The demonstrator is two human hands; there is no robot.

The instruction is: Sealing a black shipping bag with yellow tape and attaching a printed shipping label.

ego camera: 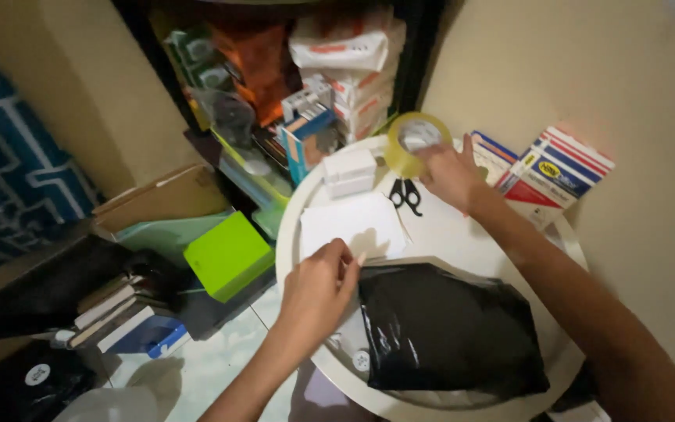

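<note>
I am watching the right hand [448, 173] closing its grip around a roll of clear packing tape [414, 143], lifted above the far edge of the round white counter [568, 242]. The left hand [318, 291] is pinching the near corner of a white paper sheet [351, 224], beside a black plastic mailer bag [447, 328]. Scissors [405, 194] are lying just under the raised roll. Risk, as I judge it: the roll slipping onto the scissors, or the bag, overhanging the near rim, sliding off if nudged.
</note>
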